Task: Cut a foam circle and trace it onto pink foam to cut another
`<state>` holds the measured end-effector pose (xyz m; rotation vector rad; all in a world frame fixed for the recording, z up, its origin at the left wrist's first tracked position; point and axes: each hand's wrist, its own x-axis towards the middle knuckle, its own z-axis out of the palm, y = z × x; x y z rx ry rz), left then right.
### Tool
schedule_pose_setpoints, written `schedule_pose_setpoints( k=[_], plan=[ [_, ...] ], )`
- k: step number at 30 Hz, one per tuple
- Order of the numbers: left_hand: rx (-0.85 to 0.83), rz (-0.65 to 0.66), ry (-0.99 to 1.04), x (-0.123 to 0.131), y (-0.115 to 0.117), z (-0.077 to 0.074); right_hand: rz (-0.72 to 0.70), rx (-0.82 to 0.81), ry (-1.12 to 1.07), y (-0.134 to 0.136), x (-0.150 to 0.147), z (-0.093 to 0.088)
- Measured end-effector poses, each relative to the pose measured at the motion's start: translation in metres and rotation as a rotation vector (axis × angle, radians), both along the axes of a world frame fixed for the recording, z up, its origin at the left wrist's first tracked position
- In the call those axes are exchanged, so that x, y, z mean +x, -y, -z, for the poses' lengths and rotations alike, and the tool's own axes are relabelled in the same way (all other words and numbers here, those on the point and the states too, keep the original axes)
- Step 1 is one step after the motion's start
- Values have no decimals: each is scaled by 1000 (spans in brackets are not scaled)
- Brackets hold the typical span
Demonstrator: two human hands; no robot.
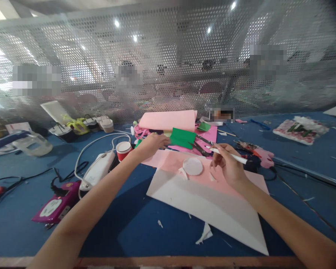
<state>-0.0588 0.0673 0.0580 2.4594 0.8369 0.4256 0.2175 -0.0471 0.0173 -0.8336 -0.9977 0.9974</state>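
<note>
My left hand [154, 144] reaches to the left edge of a green sheet [182, 138], its fingers closed together at that edge. How much of the sheet lies between the fingers is hard to see. In my right hand [226, 164] is a white pen [232, 154], held above pink paper [173, 164]. A small white disc [193, 166] lies on this paper between my hands, with white scraps beside it. Under the pink paper is a large white board [212, 213]. Dark scissors [201, 148] lie just right of the green sheet.
A pink roll [168, 120] lies behind the green sheet. To the left are a red-and-white tape roll [124, 150], a white power strip [100, 170] and a purple device [57, 205]. Pink glue gun [264, 158] and cables lie right. A perforated metal screen [168, 48] stands behind.
</note>
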Motion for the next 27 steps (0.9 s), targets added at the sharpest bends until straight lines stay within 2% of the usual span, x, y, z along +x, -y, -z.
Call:
schedule_pose_setpoints(
  k=[6,9,12,14,17,20,21,24,27],
  plan=[
    [-91,-25,100,1,-8,7,20,-22,8,0,-1,-2],
    [-94,-23,143,4,0,2,52,-25,51,0,-3,-2],
    [43,12,28,8,19,-14,108,-11,139,-1,-3,0],
    [249,-2,-154,10,32,-26,111,-8,190,-1,-1,0],
    [357,-2,-295,13,43,-37,45,42,450,1,9,-5],
    [281,59,-415,12,44,-39,-52,234,973,2,22,-14],
    [231,84,-468,11,44,-39,-106,278,1084,3,27,-17],
    [90,101,-643,6,44,-39,-255,332,1275,4,37,-22],
    [18,97,-772,3,47,-40,-318,322,1345,8,42,-26]
  ],
)
